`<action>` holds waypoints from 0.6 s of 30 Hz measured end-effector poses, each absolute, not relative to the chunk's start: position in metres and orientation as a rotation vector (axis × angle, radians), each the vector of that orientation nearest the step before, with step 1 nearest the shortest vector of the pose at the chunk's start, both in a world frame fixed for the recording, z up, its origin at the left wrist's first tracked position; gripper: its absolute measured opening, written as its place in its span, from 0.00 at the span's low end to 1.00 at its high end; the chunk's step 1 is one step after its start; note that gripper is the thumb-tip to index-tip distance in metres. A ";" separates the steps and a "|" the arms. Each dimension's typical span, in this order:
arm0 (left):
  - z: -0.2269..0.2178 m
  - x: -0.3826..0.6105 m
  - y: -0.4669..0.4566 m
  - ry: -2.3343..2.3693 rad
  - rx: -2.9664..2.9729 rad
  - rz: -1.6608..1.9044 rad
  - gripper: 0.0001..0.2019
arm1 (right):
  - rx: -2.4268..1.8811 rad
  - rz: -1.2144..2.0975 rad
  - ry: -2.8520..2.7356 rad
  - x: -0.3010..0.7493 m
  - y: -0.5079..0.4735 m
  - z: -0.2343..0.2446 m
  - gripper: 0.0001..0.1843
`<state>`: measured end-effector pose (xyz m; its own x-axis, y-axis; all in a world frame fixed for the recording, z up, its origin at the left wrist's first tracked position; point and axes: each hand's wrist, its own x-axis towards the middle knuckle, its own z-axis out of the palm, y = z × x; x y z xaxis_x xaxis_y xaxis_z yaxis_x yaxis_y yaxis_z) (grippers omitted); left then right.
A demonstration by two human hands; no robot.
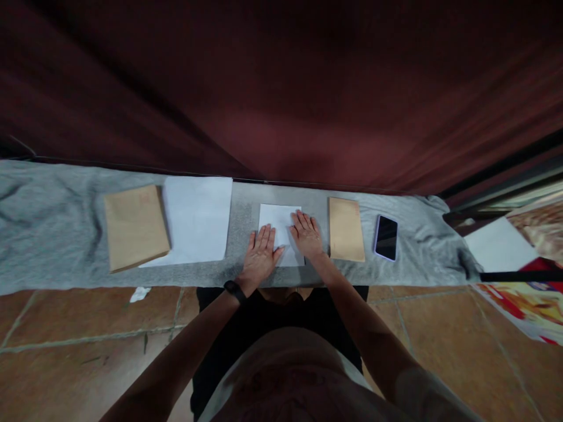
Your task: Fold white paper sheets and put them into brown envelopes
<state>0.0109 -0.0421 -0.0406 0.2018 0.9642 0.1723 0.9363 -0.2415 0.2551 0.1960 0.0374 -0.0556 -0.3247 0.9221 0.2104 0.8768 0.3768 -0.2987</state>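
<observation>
A small folded white sheet of paper (278,221) lies on the grey cloth-covered surface (53,223) straight in front of me. My left hand (260,253) rests flat on the sheet's lower left part, fingers stretched out, a black band on its wrist. My right hand (307,235) lies flat on the sheet's right side, fingers spread. A brown envelope (346,228) lies just right of my right hand. Neither hand holds anything.
At the left lie a stack of brown envelopes (134,227) and a larger white sheet (197,220). A phone (386,237) lies face up right of the single envelope. A dark red curtain (281,88) hangs behind. Tiled floor (79,340) lies below; a paper scrap (139,293) is on it.
</observation>
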 end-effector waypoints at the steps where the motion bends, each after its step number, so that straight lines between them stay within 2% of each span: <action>1: -0.040 0.012 -0.039 1.872 2.352 0.451 0.33 | -1.577 0.184 -2.294 0.196 0.037 -0.056 0.28; 8: -0.042 0.018 0.004 1.890 2.251 0.439 0.33 | -1.617 0.170 -2.302 0.193 0.035 -0.052 0.28; 18: -0.047 -0.008 0.039 1.970 1.734 0.914 0.29 | -1.640 0.171 -2.274 0.190 0.035 -0.052 0.28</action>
<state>-0.0080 0.0389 -0.0470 -0.1817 0.9726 0.1453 0.7391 0.0377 0.6726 0.1901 0.0348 -0.0518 -0.2822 0.9393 0.1954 0.8994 0.3298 -0.2867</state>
